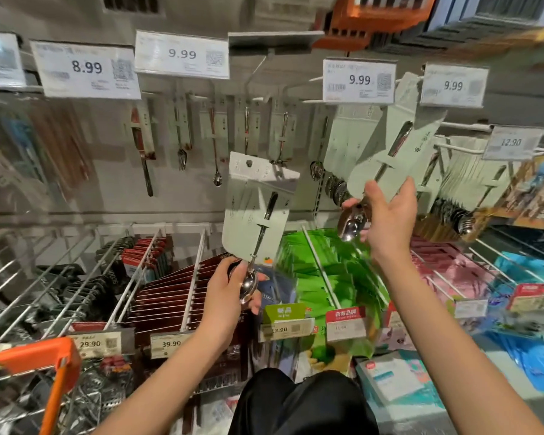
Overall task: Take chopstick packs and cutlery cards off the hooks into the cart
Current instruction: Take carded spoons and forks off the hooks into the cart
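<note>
In left hand [233, 288], cutlery card [258, 208] upright, spoon bowl down

Single head-worn wide-angle view, aimed forward and slightly down at a store pegboard wall [201, 189] from close range. Strong barrel distortion at the edges, corners blurred. Both forearms enter from the bottom; left hand [230, 290] sits centre frame, right hand [387, 221] right of centre and higher. Cart [44, 359] cuts the lower left corner. Dark trousers [299, 400] at bottom centre.
</note>
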Tool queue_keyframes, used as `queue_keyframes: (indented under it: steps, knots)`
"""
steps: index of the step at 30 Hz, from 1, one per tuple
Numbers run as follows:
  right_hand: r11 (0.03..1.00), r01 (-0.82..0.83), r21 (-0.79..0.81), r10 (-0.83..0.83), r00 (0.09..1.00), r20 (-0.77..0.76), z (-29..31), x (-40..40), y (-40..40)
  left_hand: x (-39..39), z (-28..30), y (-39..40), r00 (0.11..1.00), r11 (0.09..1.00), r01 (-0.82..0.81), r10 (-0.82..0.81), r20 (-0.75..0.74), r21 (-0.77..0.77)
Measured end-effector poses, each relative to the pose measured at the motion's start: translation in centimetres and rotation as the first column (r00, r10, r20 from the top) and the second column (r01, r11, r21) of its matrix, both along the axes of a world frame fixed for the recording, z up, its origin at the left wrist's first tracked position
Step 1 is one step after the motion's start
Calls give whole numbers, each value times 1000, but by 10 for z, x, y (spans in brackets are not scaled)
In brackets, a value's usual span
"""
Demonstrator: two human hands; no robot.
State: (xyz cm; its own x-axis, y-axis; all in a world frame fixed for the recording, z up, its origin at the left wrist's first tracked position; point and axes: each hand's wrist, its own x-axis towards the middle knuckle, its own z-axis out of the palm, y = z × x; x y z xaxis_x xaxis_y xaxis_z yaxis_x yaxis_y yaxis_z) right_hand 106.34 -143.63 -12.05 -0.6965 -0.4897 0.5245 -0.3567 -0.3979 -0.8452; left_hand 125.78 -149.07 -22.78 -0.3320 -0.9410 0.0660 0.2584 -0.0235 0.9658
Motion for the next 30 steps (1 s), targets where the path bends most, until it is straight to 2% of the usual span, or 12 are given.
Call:
queue_keyframes:
  steps: [3,10,14,18,20,24,27,30]
  knots:
    - [997,70,34,-70,998,-3,1,-10,0,-2,0,4,1000,1000,11,-11,-2,-14]
    - [999,22,42,-26,992,120,-11,-30,-9,-4,-3,9,999,999,34,-34,-1,-16]
    - [983,44,181,-74,984,162,-6,-36,-28,-3,-6,12,999,998,52,-51,15,-26]
    - [899,11,437,-134,959,251,-29,-28,-36,-2,-6,14,998,998,61,-61,20,-23]
    - [862,-89,499,-72,953,294,-52,-5,-30,-2,-7,14,998,998,66,-66,16,-25]
    - [810,-347,473,220,927,304,-82,51,-13,-2,-10,14,997,996,73,-72,25,-47]
    - [831,-373,413,324,928,186,-89,76,-5,-1,-11,17,996,994,85,-83,28,-68]
    - [873,-297,387,282,954,98,-86,82,-3,-1,-11,20,998,995,68,-67,18,-66]
